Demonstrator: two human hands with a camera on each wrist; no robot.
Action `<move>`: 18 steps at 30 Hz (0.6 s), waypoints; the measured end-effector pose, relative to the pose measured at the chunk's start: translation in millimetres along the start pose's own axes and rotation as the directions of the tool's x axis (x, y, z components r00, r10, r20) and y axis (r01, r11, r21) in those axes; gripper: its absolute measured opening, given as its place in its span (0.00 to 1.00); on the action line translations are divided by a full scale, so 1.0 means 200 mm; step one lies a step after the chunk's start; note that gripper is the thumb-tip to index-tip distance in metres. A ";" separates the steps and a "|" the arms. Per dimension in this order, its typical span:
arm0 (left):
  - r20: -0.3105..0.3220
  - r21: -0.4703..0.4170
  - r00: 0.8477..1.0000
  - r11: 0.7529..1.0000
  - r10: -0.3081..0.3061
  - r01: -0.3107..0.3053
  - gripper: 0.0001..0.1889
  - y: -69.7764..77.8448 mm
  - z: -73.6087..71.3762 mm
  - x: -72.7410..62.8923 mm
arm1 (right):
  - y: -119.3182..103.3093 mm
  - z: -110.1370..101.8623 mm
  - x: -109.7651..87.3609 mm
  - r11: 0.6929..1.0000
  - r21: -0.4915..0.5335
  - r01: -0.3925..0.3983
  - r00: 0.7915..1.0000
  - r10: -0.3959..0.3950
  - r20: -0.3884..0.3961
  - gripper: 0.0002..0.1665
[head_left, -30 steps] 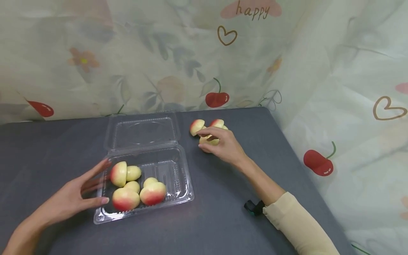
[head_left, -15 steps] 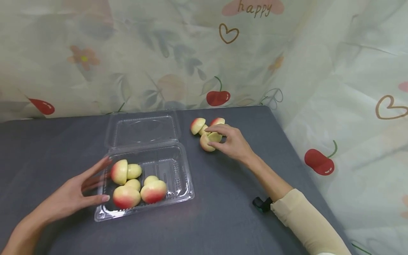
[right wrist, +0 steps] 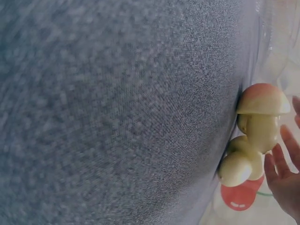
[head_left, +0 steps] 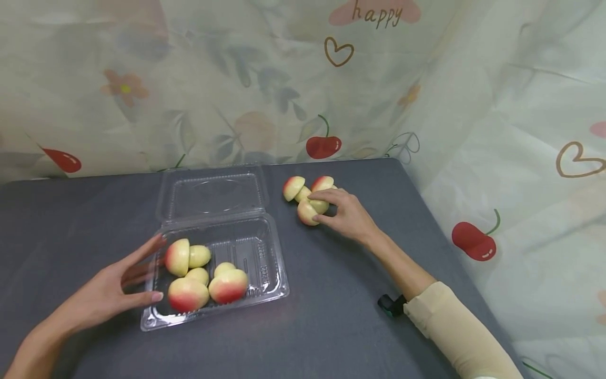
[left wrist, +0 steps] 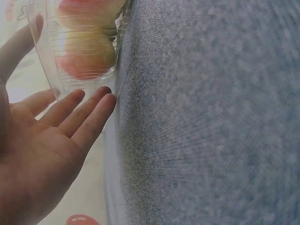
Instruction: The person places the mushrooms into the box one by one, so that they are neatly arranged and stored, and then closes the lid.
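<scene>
An opened clear plastic clamshell box [head_left: 279,263] lies on the table, with three red-and-cream model mushrooms [head_left: 188,293] in the left part of its tray. My left hand [head_left: 111,292] spans the box's left end, thumb near the front corner; in the left wrist view its fingers [left wrist: 89,124] lie straight beside the clear wall. Right of the lid, three more mushrooms [head_left: 294,188] sit in a cluster. My right hand [head_left: 347,213] reaches to the nearest mushroom [head_left: 307,212], index finger and thumb spread around its stem. In the right wrist view fingertips [right wrist: 274,161] are right beside that stem [right wrist: 262,133].
The box lid [head_left: 215,197] lies folded back toward the rear. A dark grey cloth covers the table [head_left: 322,316]. Behind and to the right hangs a printed curtain [head_left: 265,79]. A small black device [head_left: 392,305] shows at the right sleeve [head_left: 440,310].
My right hand has drawn slightly back to the right, now with fingers at the nearest mushroom's stem rather than over its cap. The left hand and box look the same.
</scene>
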State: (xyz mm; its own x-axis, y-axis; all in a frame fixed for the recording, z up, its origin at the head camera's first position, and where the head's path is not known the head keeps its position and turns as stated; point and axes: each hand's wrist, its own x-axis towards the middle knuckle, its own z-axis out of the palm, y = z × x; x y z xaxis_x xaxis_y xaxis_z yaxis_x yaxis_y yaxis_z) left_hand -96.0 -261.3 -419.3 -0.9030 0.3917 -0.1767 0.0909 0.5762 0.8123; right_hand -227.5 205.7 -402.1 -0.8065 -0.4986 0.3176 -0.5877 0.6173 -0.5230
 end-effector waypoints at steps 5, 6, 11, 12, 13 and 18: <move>0.006 -0.017 1.000 1.000 -0.002 0.002 0.57 0.00 0.00 0.00 | 0.01 0.00 -0.01 0.999 -0.015 -0.044 0.999 0.044 0.026 0.27; 0.006 -0.016 1.000 1.000 -0.003 0.003 0.57 0.00 0.00 0.00 | 0.01 0.01 -0.01 0.998 -0.019 -0.056 0.998 0.056 0.033 0.27; 0.005 -0.016 1.000 1.000 0.000 0.001 0.57 0.00 0.00 0.00 | 0.03 0.01 -0.03 0.994 -0.040 -0.104 0.993 0.107 0.057 0.30; 0.005 -0.014 1.000 1.000 -0.001 0.001 0.57 0.00 0.00 0.00 | 0.03 0.01 -0.03 0.993 -0.043 -0.111 0.992 0.114 0.059 0.30; 0.006 -0.012 1.000 1.000 -0.002 0.002 0.57 0.00 0.00 0.00 | 0.04 0.02 -0.03 0.992 -0.046 -0.116 0.991 0.118 0.060 0.31; 0.007 -0.001 1.000 1.000 -0.010 0.010 0.57 0.00 0.00 0.00 | 0.05 0.02 -0.04 0.992 -0.049 -0.117 0.990 0.121 0.076 0.31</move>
State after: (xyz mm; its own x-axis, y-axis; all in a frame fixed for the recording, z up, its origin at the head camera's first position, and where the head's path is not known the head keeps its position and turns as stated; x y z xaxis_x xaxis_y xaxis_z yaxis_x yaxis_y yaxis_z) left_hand -96.6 -262.0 -419.8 -0.9009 0.3906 -0.1891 0.0810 0.5795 0.8109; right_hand -226.1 213.6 -413.2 -0.8644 -0.4651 0.1909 -0.4913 0.7007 -0.5173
